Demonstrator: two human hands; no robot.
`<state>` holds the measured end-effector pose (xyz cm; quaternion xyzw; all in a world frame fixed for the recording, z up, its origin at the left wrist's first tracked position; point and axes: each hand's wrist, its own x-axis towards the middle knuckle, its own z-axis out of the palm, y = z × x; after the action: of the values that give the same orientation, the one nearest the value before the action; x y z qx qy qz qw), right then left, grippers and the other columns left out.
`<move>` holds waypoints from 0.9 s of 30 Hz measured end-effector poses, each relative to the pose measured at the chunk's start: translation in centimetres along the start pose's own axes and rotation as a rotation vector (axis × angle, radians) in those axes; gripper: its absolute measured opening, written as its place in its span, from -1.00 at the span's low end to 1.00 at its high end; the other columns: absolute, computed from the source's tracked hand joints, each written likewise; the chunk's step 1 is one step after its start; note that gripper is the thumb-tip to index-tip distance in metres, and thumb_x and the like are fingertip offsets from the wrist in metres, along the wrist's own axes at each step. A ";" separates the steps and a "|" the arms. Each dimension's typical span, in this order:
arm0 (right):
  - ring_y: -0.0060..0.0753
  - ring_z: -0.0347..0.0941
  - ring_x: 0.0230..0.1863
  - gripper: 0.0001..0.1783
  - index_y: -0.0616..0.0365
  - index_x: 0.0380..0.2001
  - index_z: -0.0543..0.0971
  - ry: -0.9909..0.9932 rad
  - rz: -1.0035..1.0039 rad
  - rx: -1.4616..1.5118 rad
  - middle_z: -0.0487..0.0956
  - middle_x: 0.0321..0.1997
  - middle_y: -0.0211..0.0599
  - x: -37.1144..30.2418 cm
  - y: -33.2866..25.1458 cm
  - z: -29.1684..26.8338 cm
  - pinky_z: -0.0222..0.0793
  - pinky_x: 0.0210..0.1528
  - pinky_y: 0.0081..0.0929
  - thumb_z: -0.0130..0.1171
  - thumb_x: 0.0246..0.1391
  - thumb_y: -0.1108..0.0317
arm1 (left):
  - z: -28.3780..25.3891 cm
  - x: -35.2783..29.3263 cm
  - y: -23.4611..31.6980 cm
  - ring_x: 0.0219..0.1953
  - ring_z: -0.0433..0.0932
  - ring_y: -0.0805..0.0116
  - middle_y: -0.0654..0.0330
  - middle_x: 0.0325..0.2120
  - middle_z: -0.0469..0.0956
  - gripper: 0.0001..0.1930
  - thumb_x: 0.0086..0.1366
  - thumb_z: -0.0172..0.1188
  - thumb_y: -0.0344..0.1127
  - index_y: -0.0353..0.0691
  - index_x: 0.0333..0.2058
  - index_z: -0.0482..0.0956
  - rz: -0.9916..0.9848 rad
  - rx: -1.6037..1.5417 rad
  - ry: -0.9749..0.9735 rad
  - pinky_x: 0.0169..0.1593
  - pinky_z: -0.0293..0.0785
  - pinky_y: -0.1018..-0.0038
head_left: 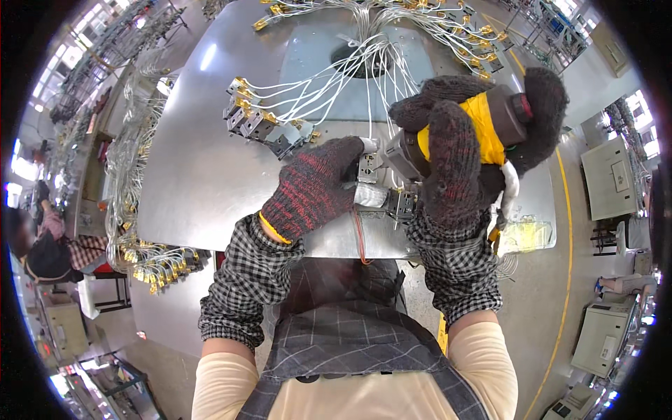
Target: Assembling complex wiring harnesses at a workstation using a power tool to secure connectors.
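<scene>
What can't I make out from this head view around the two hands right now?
- The tip of the power screwdriver: hidden behind the right hand.
- The small grey part at the bench edge: mostly covered by the left hand.
- The wire ends at the top: cut off by the picture edge.
- The terminals: too small to read their state.

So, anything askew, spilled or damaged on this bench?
Nothing stands out. The left hand steadies a small grey part at the table edge; the right hand grips a yellow power driver. White wires fan out, unbroken.
</scene>
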<state>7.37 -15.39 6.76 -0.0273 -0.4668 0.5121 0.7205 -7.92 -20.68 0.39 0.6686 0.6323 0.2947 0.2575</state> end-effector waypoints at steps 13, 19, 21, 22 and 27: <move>-0.04 0.55 -0.05 -0.40 0.07 0.35 0.06 -0.001 0.445 0.146 0.46 0.06 0.17 -1.8 4.3 -8.6 0.56 0.02 -0.14 -0.03 0.33 0.30 | -7.4 -2.3 -2.0 -0.16 0.57 0.16 0.06 -0.19 0.56 -0.37 -0.01 0.31 -0.52 -0.09 0.12 0.46 0.111 0.572 0.387 -0.09 0.50 0.30; -0.11 0.57 -0.09 -0.39 0.10 0.33 0.08 -0.092 0.267 -0.162 0.50 -0.01 0.11 -1.1 2.7 -4.9 0.58 -0.05 -0.19 0.01 0.31 0.28 | -2.1 -2.9 -1.2 -0.38 0.55 0.24 0.09 -0.28 0.54 -0.44 0.03 0.42 -0.40 -0.18 0.06 0.52 0.185 -0.219 0.205 -0.27 0.52 0.39; -0.14 0.62 -0.23 -0.34 0.05 0.33 0.09 -0.239 0.020 -0.471 0.57 -0.14 0.07 0.3 0.6 -2.1 0.64 -0.21 -0.25 0.11 0.25 0.35 | -1.5 -2.7 -1.9 -0.36 0.54 0.20 0.07 -0.25 0.54 -0.40 0.04 0.41 -0.38 -0.17 0.12 0.47 0.275 -0.054 0.108 -0.26 0.52 0.34; -0.14 0.62 -0.27 -0.37 0.05 0.31 0.11 -0.218 -0.025 -0.412 0.58 -0.18 0.07 0.9 -0.3 -1.6 0.64 -0.22 -0.22 0.09 0.25 0.33 | -1.4 -2.5 -1.9 -0.36 0.54 0.20 0.07 -0.25 0.54 -0.40 0.04 0.41 -0.38 -0.17 0.12 0.47 0.280 -0.055 0.104 -0.26 0.52 0.34; -0.12 0.60 -0.49 -0.49 0.04 0.26 0.22 -0.122 -0.220 -0.103 0.63 -0.34 0.03 2.5 -2.8 -1.2 0.62 -0.22 -0.09 -0.01 0.28 0.24 | -0.2 -2.3 -2.3 -0.37 0.55 0.35 0.14 -0.31 0.54 -0.29 -0.02 0.49 -0.28 -0.18 0.16 0.44 0.319 0.245 0.155 -0.24 0.51 0.46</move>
<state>10.27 -14.28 9.18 0.0182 -0.5353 0.4061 0.7404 -9.77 -22.83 -1.27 0.7620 0.5673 0.3031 0.0751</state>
